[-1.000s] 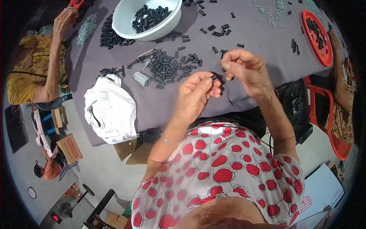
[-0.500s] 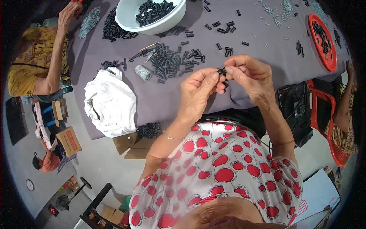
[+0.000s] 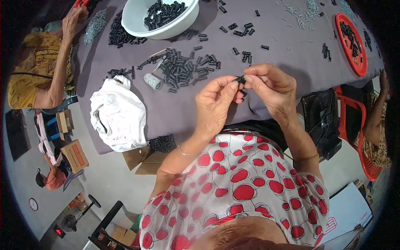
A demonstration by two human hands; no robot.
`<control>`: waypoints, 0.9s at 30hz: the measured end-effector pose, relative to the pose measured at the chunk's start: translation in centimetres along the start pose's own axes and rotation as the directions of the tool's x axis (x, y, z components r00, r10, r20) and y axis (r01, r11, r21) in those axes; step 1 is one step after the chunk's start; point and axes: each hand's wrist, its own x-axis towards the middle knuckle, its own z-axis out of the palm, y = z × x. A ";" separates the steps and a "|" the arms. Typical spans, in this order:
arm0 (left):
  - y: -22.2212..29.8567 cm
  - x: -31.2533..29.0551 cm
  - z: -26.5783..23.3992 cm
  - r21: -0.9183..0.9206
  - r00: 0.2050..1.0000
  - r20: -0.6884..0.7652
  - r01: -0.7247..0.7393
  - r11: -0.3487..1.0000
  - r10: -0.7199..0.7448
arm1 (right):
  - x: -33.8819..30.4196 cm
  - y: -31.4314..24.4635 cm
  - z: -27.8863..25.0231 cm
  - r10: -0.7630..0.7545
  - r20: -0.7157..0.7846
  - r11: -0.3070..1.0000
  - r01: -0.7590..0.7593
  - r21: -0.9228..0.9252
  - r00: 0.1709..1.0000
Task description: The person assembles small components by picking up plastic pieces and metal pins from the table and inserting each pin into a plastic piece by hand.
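Over the near edge of the grey-covered table, my left hand [image 3: 216, 100] pinches a small black plastic part [image 3: 240, 79] between thumb and forefinger. Another bit of black shows under its curled fingers. My right hand [image 3: 271, 89] meets it from the other side, thumb and forefinger closed at the same part's right end; whether it also holds a second tiny piece is hidden. Left of my hands lies a loose heap of small black cylindrical parts [image 3: 179, 71]. Beside that heap are a speckled grey roll [image 3: 153, 81] and a thin stick [image 3: 160, 53].
A white basin [image 3: 183, 23] of black parts stands at the far side, by a dark pile [image 3: 121, 31]. White cloth [image 3: 118, 116] lies at left. Small silvery pieces [image 3: 310, 10] and a red tray [image 3: 361, 68] are at right. Other people sit at both sides; an open cardboard box [image 3: 152, 164] is below.
The view has shifted slightly, so the table things sit a little further left. Both hands stay pinched together on the black part, with only small finger movement.
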 end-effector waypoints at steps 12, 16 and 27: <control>-0.4 -0.6 0.6 0.105 0.995 -0.078 -0.053 0.993 0.061 | -0.2 0.5 0.7 -0.151 -0.061 0.964 0.134 -0.232 0.987; -0.3 -0.5 0.6 0.127 0.994 -0.087 -0.059 0.990 0.070 | -0.2 0.6 0.8 -0.163 -0.075 0.967 0.144 -0.209 0.984; -0.3 -0.2 0.4 0.154 0.992 -0.092 -0.067 0.986 0.081 | 0.3 0.8 0.7 -0.303 0.031 0.876 0.292 -0.384 0.952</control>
